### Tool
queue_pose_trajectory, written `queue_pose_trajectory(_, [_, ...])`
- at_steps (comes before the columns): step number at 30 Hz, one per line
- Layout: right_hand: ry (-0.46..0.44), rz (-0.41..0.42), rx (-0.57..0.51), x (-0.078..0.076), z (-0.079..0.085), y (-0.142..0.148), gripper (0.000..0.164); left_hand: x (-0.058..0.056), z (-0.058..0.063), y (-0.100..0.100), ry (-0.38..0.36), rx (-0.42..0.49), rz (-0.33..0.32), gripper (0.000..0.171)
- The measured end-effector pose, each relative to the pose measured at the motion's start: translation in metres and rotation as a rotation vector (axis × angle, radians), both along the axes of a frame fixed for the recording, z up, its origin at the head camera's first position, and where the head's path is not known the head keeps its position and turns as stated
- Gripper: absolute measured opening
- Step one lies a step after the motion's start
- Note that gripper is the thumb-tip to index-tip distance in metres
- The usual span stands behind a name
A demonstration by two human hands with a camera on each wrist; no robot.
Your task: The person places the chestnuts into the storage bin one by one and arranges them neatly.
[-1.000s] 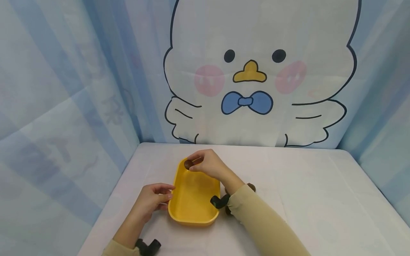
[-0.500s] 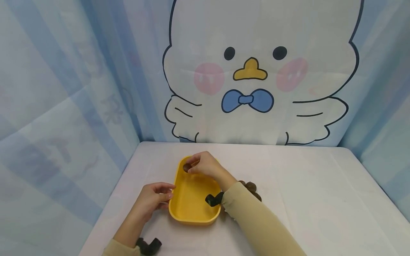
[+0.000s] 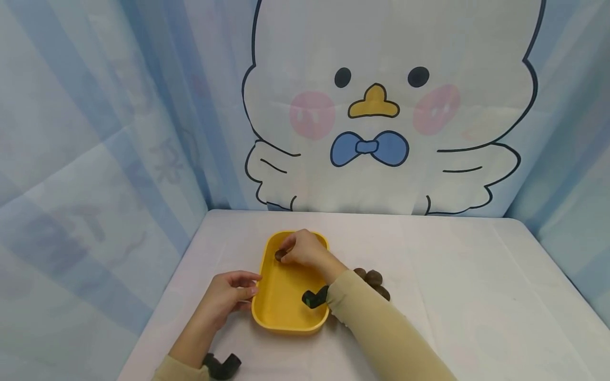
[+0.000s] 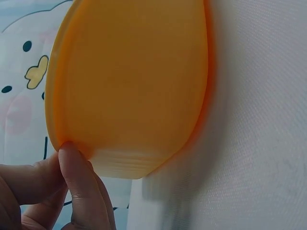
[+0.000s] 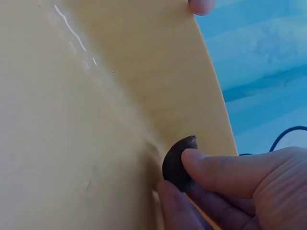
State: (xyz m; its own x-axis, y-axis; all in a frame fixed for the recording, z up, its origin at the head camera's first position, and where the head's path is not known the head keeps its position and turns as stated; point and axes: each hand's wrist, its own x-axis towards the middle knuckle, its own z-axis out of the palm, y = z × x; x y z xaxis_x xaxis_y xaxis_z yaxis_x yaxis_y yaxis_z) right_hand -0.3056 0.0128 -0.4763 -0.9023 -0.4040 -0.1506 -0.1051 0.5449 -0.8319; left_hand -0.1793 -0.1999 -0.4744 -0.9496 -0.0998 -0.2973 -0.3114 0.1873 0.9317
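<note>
A yellow plastic tray (image 3: 290, 309) with raised sides lies on the table in the head view. At its left side my left hand (image 3: 231, 296) holds the rim between thumb and forefinger; the left wrist view shows the thumb (image 4: 79, 177) against the outer wall. My right hand (image 3: 307, 254) reaches over the tray, pinching a round brown nut (image 3: 280, 255) near the far left corner. In the right wrist view, this dark nut (image 5: 177, 165) sits between thumb and fingertips, close to the inner wall. Whether it touches the tray floor I cannot tell.
More brown nuts (image 3: 374, 278) lie on the white table (image 3: 452, 296) right of the tray, partly hidden behind my right sleeve (image 3: 381, 323). A curtain (image 3: 305, 174) with a printed cartoon bird hangs at the back. Black camera mounts (image 3: 221, 365) sit at both wrists.
My right hand, with the nut, has moved lower into the tray and slightly toward me. More of the nuts beside the right sleeve show now. My left hand stays at the rim.
</note>
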Motion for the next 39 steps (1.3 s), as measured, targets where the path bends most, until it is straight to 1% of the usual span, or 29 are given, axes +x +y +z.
queue_pose_trajectory(3, [0.033,-0.017,0.062,0.001,0.001,-0.002,0.024,0.0,0.001,0.0,0.002,0.005,-0.002,0.031])
queue_pose_trajectory(6, [0.043,-0.035,0.089,0.002,0.002,-0.004,0.024,0.001,0.002,0.001,0.005,0.006,-0.004,0.032])
queue_pose_trajectory(11, [0.022,-0.042,0.074,0.004,0.002,-0.004,0.024,0.002,0.003,0.001,0.011,0.005,-0.006,0.032])
queue_pose_trajectory(16, [-0.001,-0.03,0.04,0.004,0.004,-0.003,0.025,0.002,0.002,0.0,0.014,0.006,-0.004,0.032])
queue_pose_trajectory(20, [-0.03,-0.014,0.015,0.005,0.008,-0.001,0.028,0.003,0.002,0.0,0.013,0.001,-0.002,0.032])
queue_pose_trajectory(24, [-0.05,0.003,0.013,0.006,0.013,0.001,0.032,0.002,0.002,0.0,0.006,-0.007,0.002,0.032])
queue_pose_trajectory(28, [-0.056,0.047,0.014,0.008,0.017,0.005,0.035,0.002,0.002,0.001,-0.002,-0.01,0.005,0.032])
queue_pose_trajectory(31, [-0.051,0.078,0.016,0.009,0.023,0.008,0.038,0.002,0.003,0.002,-0.004,-0.012,0.008,0.031])
queue_pose_trajectory(35, [-0.025,0.099,0.021,0.012,0.033,0.013,0.041,0.002,0.003,0.002,-0.005,-0.014,0.011,0.031])
queue_pose_trajectory(39, [-0.005,0.116,0.01,0.013,0.039,0.022,0.041,0.002,0.003,0.002,-0.006,-0.015,0.01,0.032])
